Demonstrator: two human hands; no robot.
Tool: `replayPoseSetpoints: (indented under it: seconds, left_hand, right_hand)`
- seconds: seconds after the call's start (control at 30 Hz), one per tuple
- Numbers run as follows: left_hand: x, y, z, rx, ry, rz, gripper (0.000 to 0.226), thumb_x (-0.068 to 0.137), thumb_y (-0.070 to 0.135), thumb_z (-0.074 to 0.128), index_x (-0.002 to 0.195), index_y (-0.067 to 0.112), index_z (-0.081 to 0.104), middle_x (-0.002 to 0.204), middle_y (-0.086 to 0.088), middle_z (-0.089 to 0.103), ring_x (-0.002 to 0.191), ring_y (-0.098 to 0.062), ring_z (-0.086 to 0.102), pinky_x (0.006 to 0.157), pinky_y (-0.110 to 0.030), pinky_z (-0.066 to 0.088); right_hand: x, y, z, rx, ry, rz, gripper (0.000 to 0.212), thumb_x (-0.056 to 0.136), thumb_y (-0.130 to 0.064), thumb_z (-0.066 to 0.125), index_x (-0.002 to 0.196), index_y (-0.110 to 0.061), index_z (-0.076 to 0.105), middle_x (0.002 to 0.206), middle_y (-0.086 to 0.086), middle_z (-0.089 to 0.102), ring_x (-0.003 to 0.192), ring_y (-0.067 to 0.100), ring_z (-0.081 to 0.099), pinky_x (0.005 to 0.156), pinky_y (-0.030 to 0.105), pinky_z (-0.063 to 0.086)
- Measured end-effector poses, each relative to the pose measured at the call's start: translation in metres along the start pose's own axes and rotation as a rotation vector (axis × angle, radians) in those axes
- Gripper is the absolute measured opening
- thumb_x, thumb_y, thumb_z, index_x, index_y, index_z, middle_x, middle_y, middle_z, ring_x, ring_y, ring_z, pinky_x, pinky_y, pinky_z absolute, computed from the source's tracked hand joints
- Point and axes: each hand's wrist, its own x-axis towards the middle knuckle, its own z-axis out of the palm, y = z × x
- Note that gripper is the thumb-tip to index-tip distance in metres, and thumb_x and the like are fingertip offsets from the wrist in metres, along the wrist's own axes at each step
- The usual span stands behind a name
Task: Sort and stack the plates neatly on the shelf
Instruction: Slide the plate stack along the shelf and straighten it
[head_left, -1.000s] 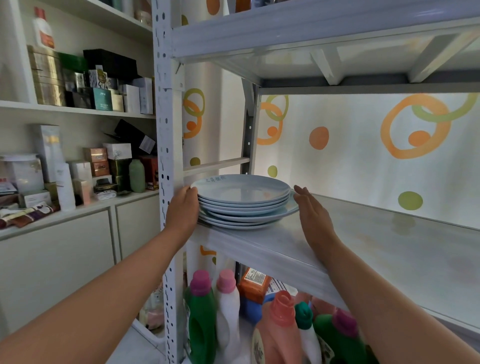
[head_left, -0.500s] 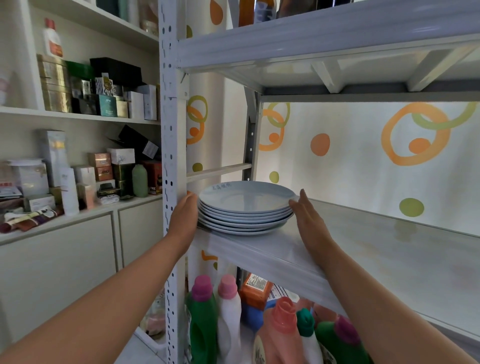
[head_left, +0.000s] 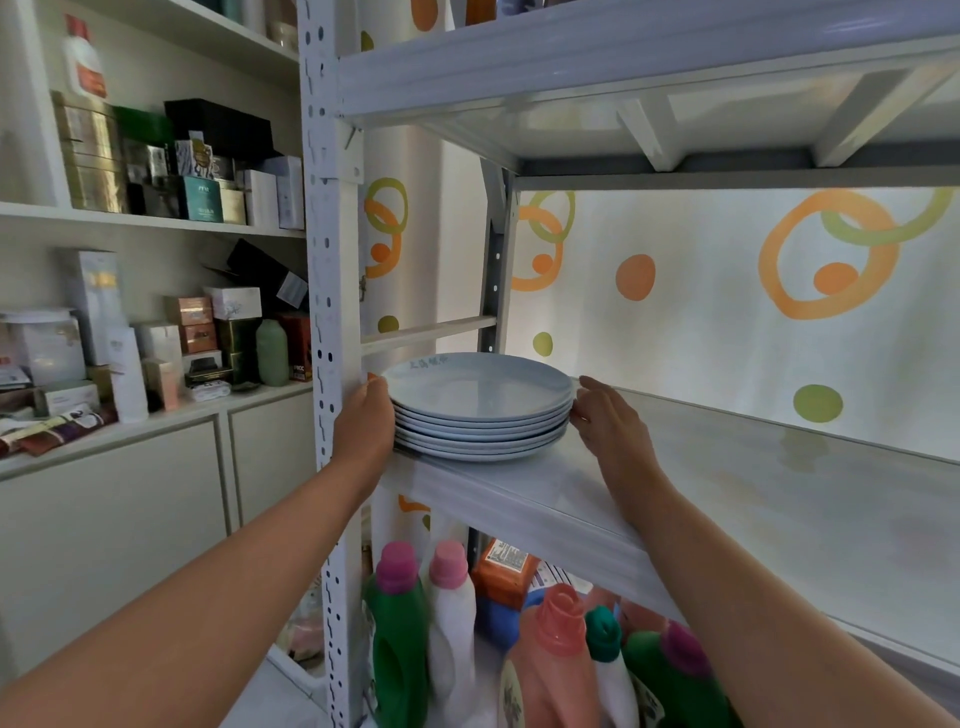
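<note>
The white metal shelf (head_left: 779, 499) spans centre-right; at its left end the plates (head_left: 480, 402) lie flat, faces up, stacked evenly. The left hand (head_left: 366, 421) and right hand (head_left: 605, 421) press open-palmed against the stack's opposite rims, fingers uncurled

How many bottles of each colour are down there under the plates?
Green bottles: 2
White bottles: 2
Pink bottle: 1
Total: 5
</note>
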Motion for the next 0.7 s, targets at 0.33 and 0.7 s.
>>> replayPoseSetpoints:
  seconds: [0.33,0.7]
  left_hand:
    - [0.005,0.005,0.002,-0.068,-0.085,-0.04,0.029,0.097,0.025,0.026,0.102,0.017,0.053,0.108,-0.004,0.055,0.1,-0.02,0.048,0.086,-0.033,0.034]
    - [0.008,0.014,0.007,-0.129,-0.091,-0.136,0.03,0.097,0.026,0.033,0.113,0.011,0.053,0.117,-0.008,0.055,0.103,-0.022,0.049,0.09,-0.034,0.038]
  right_hand:
    - [0.002,0.002,0.002,-0.008,-0.043,0.051,0.045,0.092,-0.042,0.039,0.128,-0.02,0.055,0.136,0.0,0.053,0.127,0.021,0.046,0.108,0.036,0.031]
    - [0.003,0.004,0.003,0.035,-0.19,0.008,0.029,0.091,-0.033,0.044,0.115,-0.033,0.061,0.116,-0.005,0.061,0.114,0.017,0.052,0.104,0.037,0.038]
